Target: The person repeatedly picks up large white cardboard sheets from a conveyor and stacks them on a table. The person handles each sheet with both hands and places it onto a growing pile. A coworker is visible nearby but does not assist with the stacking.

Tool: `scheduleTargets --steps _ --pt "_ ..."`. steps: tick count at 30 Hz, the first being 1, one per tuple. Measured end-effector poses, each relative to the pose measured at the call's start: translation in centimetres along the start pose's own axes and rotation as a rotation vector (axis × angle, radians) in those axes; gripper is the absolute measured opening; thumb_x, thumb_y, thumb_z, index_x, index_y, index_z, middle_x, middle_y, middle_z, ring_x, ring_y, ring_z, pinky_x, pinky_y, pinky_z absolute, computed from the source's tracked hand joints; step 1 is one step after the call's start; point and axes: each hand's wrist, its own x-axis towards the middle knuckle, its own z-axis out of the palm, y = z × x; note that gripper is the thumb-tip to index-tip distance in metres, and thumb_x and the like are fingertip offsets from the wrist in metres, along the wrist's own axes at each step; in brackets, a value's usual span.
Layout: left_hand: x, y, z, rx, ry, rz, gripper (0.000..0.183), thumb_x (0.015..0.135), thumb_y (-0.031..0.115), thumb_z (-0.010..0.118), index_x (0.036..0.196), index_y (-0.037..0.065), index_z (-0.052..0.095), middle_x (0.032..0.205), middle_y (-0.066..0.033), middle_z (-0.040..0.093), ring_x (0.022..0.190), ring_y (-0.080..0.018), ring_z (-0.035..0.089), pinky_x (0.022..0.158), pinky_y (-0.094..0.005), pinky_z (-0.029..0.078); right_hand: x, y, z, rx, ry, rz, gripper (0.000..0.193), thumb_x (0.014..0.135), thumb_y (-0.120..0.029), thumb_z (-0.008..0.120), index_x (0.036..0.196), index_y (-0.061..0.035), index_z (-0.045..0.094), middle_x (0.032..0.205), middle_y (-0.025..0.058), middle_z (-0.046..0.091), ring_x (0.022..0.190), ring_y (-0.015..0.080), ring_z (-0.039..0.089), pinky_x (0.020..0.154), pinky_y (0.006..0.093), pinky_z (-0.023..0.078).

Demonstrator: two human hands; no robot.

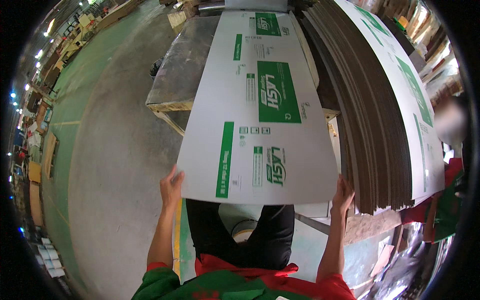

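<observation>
A large flat white cardboard sheet [260, 115] with green printed panels stretches away from me over a workbench. My left hand [171, 186] grips its near left corner. My right hand [343, 194] grips its near right corner. Both hands hold the sheet's near edge up at about waist height, in front of my dark trousers. To the right stands a tall stack of similar sheets [380, 125], brown edges showing, white printed face on top.
A metal-topped workbench [180, 75] lies under the sheet's far end. Grey and green concrete floor [100, 165] spreads to the left. Another person in red and green [445, 200] stands at the right, beyond the stack. Cardboard piles line the far left wall.
</observation>
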Motion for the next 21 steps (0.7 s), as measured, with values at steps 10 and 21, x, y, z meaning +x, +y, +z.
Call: scheduleTargets --steps 10,21 --pt "11.1 -0.1 6.4 0.556 0.011 0.066 0.079 0.091 0.052 0.066 0.146 -0.001 0.045 0.132 -0.0277 0.06 0.124 -0.0439 0.056 0.103 -0.052 0.044 6.1 -8.0 1.6 -0.366 -0.11 -0.082 0.044 0.09 -0.024 0.07 0.129 -0.0037 0.062 0.11 0.0195 0.07 0.104 0.035 0.067 0.091 0.044 0.051" --pt "-3.2 3.9 7.2 0.272 -0.25 0.413 0.057 0.097 0.036 0.063 0.137 -0.002 0.052 0.136 -0.0258 0.053 0.126 -0.0407 0.052 0.108 -0.05 0.042 5.0 -15.3 -23.4 -1.075 0.488 -0.656 0.031 0.087 -0.018 0.073 0.115 -0.005 0.068 0.111 0.014 0.071 0.103 0.0331 0.066 0.092 0.0438 0.052"
